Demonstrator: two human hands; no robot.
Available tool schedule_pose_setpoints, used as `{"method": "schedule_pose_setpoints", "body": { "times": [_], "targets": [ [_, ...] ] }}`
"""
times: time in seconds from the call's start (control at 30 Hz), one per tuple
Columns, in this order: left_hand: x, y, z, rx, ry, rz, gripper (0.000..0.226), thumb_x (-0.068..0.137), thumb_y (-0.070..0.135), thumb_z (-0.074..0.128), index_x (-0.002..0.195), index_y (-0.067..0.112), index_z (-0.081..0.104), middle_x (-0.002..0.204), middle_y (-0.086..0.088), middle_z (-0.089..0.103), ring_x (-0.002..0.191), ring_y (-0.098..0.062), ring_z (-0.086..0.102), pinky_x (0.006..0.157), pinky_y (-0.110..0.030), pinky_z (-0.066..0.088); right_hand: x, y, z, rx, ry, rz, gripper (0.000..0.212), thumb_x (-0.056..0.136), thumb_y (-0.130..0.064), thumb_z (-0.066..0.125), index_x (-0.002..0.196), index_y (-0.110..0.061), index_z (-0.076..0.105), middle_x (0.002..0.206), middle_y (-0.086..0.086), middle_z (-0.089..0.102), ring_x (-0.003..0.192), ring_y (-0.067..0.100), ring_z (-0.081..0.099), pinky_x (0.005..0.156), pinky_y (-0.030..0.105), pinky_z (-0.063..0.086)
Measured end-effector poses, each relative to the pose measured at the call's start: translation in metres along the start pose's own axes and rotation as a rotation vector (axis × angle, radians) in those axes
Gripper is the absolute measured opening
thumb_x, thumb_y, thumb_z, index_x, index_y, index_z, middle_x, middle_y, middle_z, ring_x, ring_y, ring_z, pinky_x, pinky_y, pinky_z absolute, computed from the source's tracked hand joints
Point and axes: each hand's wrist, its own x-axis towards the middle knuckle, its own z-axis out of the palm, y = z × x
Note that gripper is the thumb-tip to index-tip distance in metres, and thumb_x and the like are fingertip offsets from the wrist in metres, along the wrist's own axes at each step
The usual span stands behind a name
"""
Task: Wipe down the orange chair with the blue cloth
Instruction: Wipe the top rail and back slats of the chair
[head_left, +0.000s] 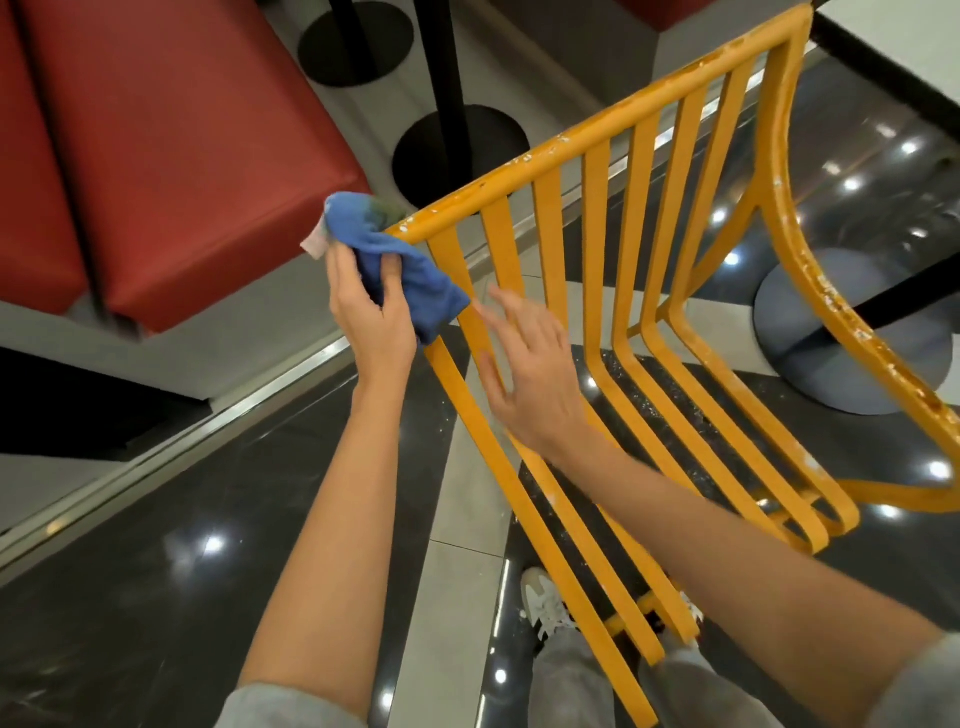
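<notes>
Fingers (387, 275) around downward-slanting blue cloth (400, 260)

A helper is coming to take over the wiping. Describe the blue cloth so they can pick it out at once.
Start at the orange chair, a slatted metal frame with chipped paint that fills the middle of the view. Follow its top rail down to the left corner, where the left hand grips the blue cloth against the frame. It is the only blue, soft, bunched thing there, with a dark soiled patch at its upper end.

Open gaps between the orange chair's (597, 218) slats admit fingers. Red bench (171, 130) crowds the left; black pedestal base (457, 150) stands far, behind the backrest.
</notes>
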Motion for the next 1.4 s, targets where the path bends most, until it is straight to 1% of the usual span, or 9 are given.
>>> {"method": "schedule_pose_setpoints", "body": {
  "times": [0.23, 0.4, 0.53, 0.73, 0.97, 1.1, 1.2, 1.33, 1.4],
  "targets": [
    [0.016, 0.018, 0.001, -0.158, 0.041, -0.236, 0.018, 0.094, 0.02, 0.064, 0.077, 0.016, 0.057, 0.066, 0.005, 0.051, 0.059, 0.001, 0.045, 0.058, -0.017, 0.04, 0.101, -0.014, -0.016, -0.113, 0.044, -0.214, 0.052, 0.096, -0.01, 0.051, 0.147, -0.005, 0.043, 0.154, 0.009, 0.042, 0.147, 0.022, 0.032, 0.122, 0.037, 0.024],
    [0.011, 0.015, -0.015, -0.002, -0.102, -0.079, 0.019, 0.085, 0.012, 0.072, 0.103, 0.01, 0.065, 0.098, -0.001, 0.068, 0.09, -0.007, 0.062, 0.08, -0.017, 0.049, 0.129, -0.001, -0.026, -0.22, -0.022, -0.159, 0.048, 0.098, -0.018, 0.044, 0.144, -0.005, 0.048, 0.151, 0.009, 0.046, 0.146, 0.023, 0.033, 0.122, 0.039, 0.02],
    [0.031, 0.024, -0.02, 0.138, -0.163, 0.02, 0.016, 0.08, 0.011, 0.075, 0.092, 0.004, 0.068, 0.088, 0.0, 0.067, 0.08, -0.003, 0.057, 0.071, -0.002, 0.039, 0.135, 0.004, -0.032, -0.309, -0.12, -0.094, 0.051, 0.101, -0.028, 0.037, 0.146, -0.006, 0.046, 0.152, 0.01, 0.045, 0.146, 0.023, 0.033, 0.12, 0.039, 0.024],
    [0.031, 0.036, -0.003, 0.049, 0.018, -0.247, 0.021, 0.085, 0.013, 0.071, 0.071, 0.0, 0.062, 0.062, -0.001, 0.058, 0.055, -0.005, 0.051, 0.052, -0.007, 0.037, 0.12, 0.006, -0.03, -0.311, -0.222, -0.07, 0.055, 0.103, -0.028, 0.043, 0.153, -0.008, 0.033, 0.159, 0.008, 0.034, 0.15, 0.021, 0.025, 0.121, 0.036, 0.02],
    [0.035, 0.012, -0.022, -0.161, -0.211, -0.398, 0.02, 0.077, 0.019, 0.082, 0.091, 0.009, 0.072, 0.086, -0.003, 0.074, 0.084, -0.014, 0.068, 0.075, -0.028, 0.056, 0.118, 0.005, -0.039, -0.247, -0.277, -0.047, 0.058, 0.099, -0.025, 0.048, 0.154, -0.013, 0.032, 0.16, 0.005, 0.033, 0.15, 0.018, 0.024, 0.122, 0.04, 0.024],
    [0.052, 0.027, -0.005, -0.077, -0.047, -0.509, 0.017, 0.077, 0.021, 0.081, 0.074, 0.007, 0.071, 0.072, -0.01, 0.07, 0.069, -0.021, 0.065, 0.064, -0.038, 0.057, 0.124, 0.005, -0.04, -0.261, -0.309, -0.04, 0.058, 0.101, -0.028, 0.047, 0.155, -0.017, 0.028, 0.162, 0.001, 0.028, 0.151, 0.015, 0.018, 0.124, 0.035, 0.017],
    [0.06, 0.033, -0.002, -0.001, -0.081, -0.529, 0.019, 0.08, 0.022, 0.078, 0.078, 0.005, 0.071, 0.073, -0.008, 0.067, 0.073, -0.024, 0.065, 0.055, -0.024, 0.047, 0.127, 0.006, -0.042, -0.258, -0.318, -0.04, 0.058, 0.102, -0.029, 0.047, 0.155, -0.018, 0.028, 0.162, -0.001, 0.027, 0.151, 0.015, 0.018, 0.124, 0.035, 0.015],
    [0.041, 0.024, -0.017, -0.048, -0.228, -0.418, 0.027, 0.078, 0.026, 0.081, 0.099, 0.012, 0.073, 0.091, -0.002, 0.073, 0.088, -0.013, 0.066, 0.074, -0.025, 0.053, 0.123, 0.008, -0.04, -0.25, -0.302, -0.041, 0.059, 0.1, -0.026, 0.049, 0.155, -0.018, 0.029, 0.161, -0.001, 0.028, 0.151, 0.014, 0.018, 0.122, 0.032, 0.012],
    [0.046, 0.025, -0.013, -0.127, -0.162, -0.527, 0.022, 0.082, 0.023, 0.078, 0.096, 0.007, 0.073, 0.086, -0.003, 0.072, 0.088, -0.018, 0.069, 0.067, -0.018, 0.052, 0.124, 0.009, -0.039, -0.242, -0.3, -0.035, 0.059, 0.099, -0.026, 0.049, 0.155, -0.018, 0.03, 0.161, -0.001, 0.028, 0.151, 0.014, 0.018, 0.123, 0.035, 0.016]
  ]
}}
